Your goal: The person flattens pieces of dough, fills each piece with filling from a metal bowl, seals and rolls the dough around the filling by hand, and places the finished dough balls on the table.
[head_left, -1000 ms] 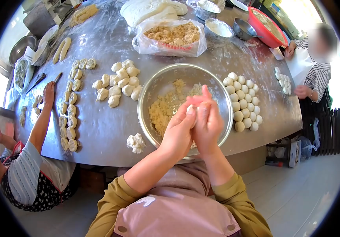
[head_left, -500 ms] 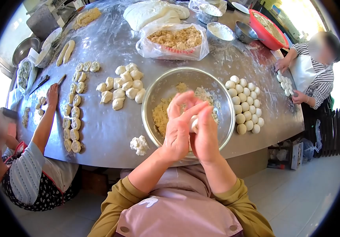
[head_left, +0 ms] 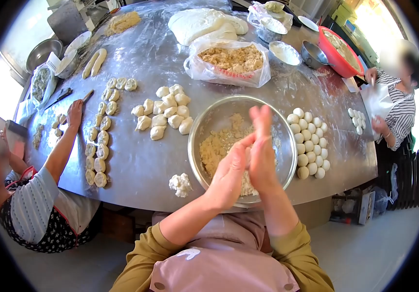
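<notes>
Over a large steel bowl (head_left: 193, 160), my left hand (head_left: 229, 179) and my right hand (head_left: 263, 160) press palm to palm, fingers pointing up and away. A small white dough ball showed between the palms a moment ago; now the hands hide it. Yellowish crumbly filling (head_left: 213, 150) and white flour lie in the bowl below. Right of the bowl, smooth round dough balls (head_left: 310, 141) sit in rows. On its left are rougher dough pieces (head_left: 163, 109), and a ragged lump of dough (head_left: 180, 185) lies near the table edge.
Behind the bowl stand a plastic bag of crumbly filling (head_left: 231, 61), a big dough mass (head_left: 202, 27) and a red basin (head_left: 336, 58). Cut dough pieces (head_left: 102, 138) line the left, where a co-worker's hand (head_left: 74, 113) holds a knife. Another co-worker (head_left: 399, 102) stands at right.
My hands have shifted against each other, palms flatter, and the dough ball has gone out of sight between them. The view has swung slightly left. The right co-worker's hands have lifted from the dough balls.
</notes>
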`<state>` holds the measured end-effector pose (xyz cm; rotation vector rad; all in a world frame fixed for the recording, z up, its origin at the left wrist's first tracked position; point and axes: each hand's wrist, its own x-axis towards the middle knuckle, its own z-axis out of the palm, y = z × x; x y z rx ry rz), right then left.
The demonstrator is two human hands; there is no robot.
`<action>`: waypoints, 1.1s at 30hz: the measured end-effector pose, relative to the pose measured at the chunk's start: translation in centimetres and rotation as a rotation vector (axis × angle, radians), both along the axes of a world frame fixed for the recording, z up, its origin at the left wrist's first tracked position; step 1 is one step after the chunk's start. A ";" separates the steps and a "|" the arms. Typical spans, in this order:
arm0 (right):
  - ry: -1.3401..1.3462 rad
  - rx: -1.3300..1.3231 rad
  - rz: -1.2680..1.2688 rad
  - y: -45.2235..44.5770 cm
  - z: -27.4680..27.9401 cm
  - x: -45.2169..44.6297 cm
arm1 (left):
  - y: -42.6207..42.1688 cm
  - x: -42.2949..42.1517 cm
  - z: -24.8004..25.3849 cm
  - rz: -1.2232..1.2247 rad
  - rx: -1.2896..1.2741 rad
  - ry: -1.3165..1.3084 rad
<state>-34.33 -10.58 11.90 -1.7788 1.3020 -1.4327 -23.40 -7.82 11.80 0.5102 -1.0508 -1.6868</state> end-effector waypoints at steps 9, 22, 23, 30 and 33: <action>-0.649 0.173 0.233 2.0 3.2 3.4 | -1.6 -0.7 1.4 0.318 0.135 -0.001; -0.404 0.284 0.152 3.1 1.3 2.9 | -2.6 2.2 2.9 0.199 0.324 0.605; -0.421 0.344 0.177 3.3 1.4 3.0 | -2.7 2.3 2.1 0.233 0.224 0.380; 0.004 0.016 0.030 3.0 1.4 4.6 | -3.1 3.5 -0.4 0.144 -0.046 0.072; -0.333 0.527 0.199 3.4 2.1 2.4 | -2.4 2.6 1.9 0.153 0.054 0.321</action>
